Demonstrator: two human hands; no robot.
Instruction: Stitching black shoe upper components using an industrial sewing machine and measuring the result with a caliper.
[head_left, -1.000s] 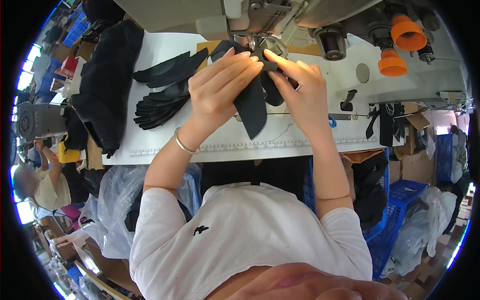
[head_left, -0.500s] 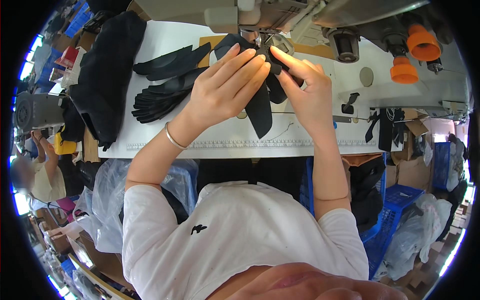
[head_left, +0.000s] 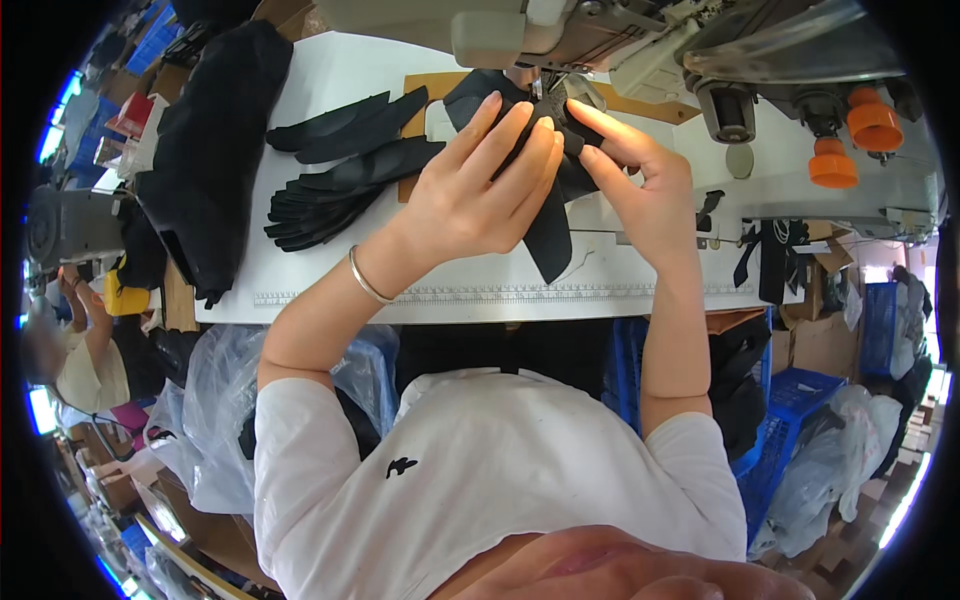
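Note:
Under the needle area of a sewing machine point(head_left: 540, 80) lies a black fabric piece point(head_left: 550, 235), one long strip of it hanging toward me over the white table. My left hand point(head_left: 485, 190) is closed on the fabric from the left, its fingers together and bent over it; the thumb is hidden. From the right, my right hand point(head_left: 645, 185) pinches the fabric's edge between thumb and forefinger, close to the presser foot. The stitching spot is partly covered by my fingers. Left of my left hand rest cut black fabric pieces point(head_left: 330, 195), fanned in a stack, with several more point(head_left: 350, 125) behind.
A large black fabric bundle point(head_left: 215, 150) fills the table's left end. A printed ruler scale point(head_left: 450, 295) runs along the front edge. Orange-based thread holders point(head_left: 832, 165) stand at the right. Blue crates point(head_left: 790, 420) and plastic bags point(head_left: 215, 420) flank me. Another person sits far left.
Both hands and the fabric appear slightly further right, as does the machine head, while the picture has shifted a little. Both hands keep their hold on the fabric.

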